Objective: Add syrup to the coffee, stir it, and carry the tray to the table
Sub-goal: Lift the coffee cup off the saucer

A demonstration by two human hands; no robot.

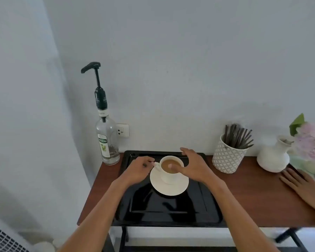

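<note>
A white cup of milky coffee stands on a white saucer at the back of a black tray. My left hand rests beside the cup's handle, fingers curled and touching it. My right hand hovers over the cup's right rim, fingers spread, thumb above the coffee, holding nothing. A clear syrup bottle with a tall black pump stands at the table's back left corner, beside the tray.
A patterned white pot of dark stirrer sticks stands right of the tray. Further right are a white vase with pink flowers and another person's hand flat on the brown table. A wall socket is behind the bottle.
</note>
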